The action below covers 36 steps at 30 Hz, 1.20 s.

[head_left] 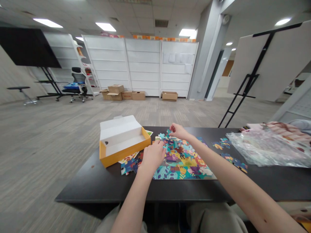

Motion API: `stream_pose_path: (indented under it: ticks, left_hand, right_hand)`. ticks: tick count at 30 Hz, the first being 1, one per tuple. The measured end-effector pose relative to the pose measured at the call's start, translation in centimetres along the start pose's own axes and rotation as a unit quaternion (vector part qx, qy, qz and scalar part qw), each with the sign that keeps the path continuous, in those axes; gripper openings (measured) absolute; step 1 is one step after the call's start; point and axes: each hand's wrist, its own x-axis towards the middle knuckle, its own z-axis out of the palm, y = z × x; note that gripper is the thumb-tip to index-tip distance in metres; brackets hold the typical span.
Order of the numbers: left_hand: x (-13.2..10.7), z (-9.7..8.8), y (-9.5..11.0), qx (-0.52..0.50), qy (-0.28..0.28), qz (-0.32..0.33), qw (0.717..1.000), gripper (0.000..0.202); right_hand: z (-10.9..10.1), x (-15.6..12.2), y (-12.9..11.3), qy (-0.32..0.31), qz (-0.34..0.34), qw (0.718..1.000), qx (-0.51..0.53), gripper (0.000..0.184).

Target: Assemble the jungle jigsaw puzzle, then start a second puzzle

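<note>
A colourful jigsaw puzzle (187, 163), partly assembled, lies on a dark table (97, 184) in front of me. My left hand (153, 155) rests on the puzzle's left edge, fingers curled down onto the pieces. At the puzzle's far edge my right hand (178, 131) pinches a teal puzzle piece (168, 132). Loose pieces (130, 165) lie left of the puzzle, beside my left hand.
An open yellow and white box (121, 139) stands at the table's left. More loose pieces (233, 160) and a crumpled clear plastic bag (267, 147) lie to the right. Beyond the table are an easel board (267, 61), cardboard boxes (126, 94) and an office chair (77, 84).
</note>
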Motion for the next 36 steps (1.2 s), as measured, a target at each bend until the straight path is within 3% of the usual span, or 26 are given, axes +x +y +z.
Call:
stream_pose_path:
  ticks: [3, 6, 10, 14, 19, 30, 36]
  left_hand:
    - [0.1, -0.2, 0.4, -0.006, -0.001, 0.004, 1.000, 0.023]
    - [0.2, -0.3, 1.0, -0.012, -0.003, 0.019, 1.000, 0.022]
    - [0.4, 0.1, 2.2, -0.022, -0.001, 0.052, 0.998, 0.021]
    - [0.7, 0.9, 3.3, -0.043, -0.011, 0.074, 0.996, 0.021]
    - [0.9, 1.3, 4.2, -0.085, -0.030, 0.087, 0.992, 0.021]
    - [0.2, 1.4, 4.7, -0.156, -0.017, 0.120, 0.980, 0.022]
    - [-0.5, 2.2, 4.6, -0.150, -0.056, 0.171, 0.972, 0.033]
  right_hand:
    - [-2.6, -1.5, 0.9, -0.013, -0.005, 0.997, 0.079, 0.023]
    - [-6.3, -4.5, 2.4, -0.136, -0.009, 0.953, 0.270, 0.043]
    - [-8.9, -8.9, 3.3, -0.264, 0.011, 0.924, 0.276, 0.040]
    - [-7.7, -10.8, 2.9, -0.292, -0.011, 0.918, 0.267, 0.036]
    - [-6.0, -11.0, 2.9, -0.279, -0.069, 0.938, 0.194, 0.026]
    - [-5.0, -11.7, 2.7, -0.249, -0.067, 0.945, 0.202, 0.026]
    - [-5.4, -11.7, 2.6, -0.226, -0.092, 0.958, 0.148, 0.023]
